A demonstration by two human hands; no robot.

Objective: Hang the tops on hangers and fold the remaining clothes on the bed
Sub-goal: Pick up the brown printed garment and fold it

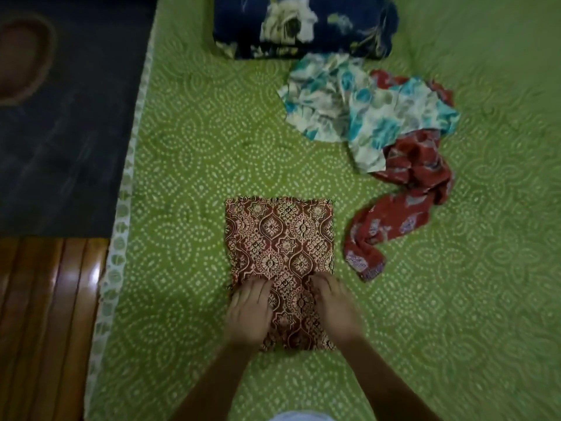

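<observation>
Pressing down on folded maroon patterned cloth (279, 247), both hands flat, palms down, fingers spread, not gripping. Left hand (249, 311) on near-left part of cloth; right hand (334, 308) on near-right part, slightly motion-blurred. Cloth lies as neat rectangle on green dotted bedsheet (188, 153), near bed's front edge. Unfolded pile to far right: teal floral garment (364, 110) overlapping crumpled red garment (406, 189). Folded navy floral item (303, 25) at far edge. Wooden bed frame (45, 323) at left.

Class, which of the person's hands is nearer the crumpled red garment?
Right. The right hand lies just below-left of the crumpled red garment; the left hand sits farther away across the folded cloth.
</observation>
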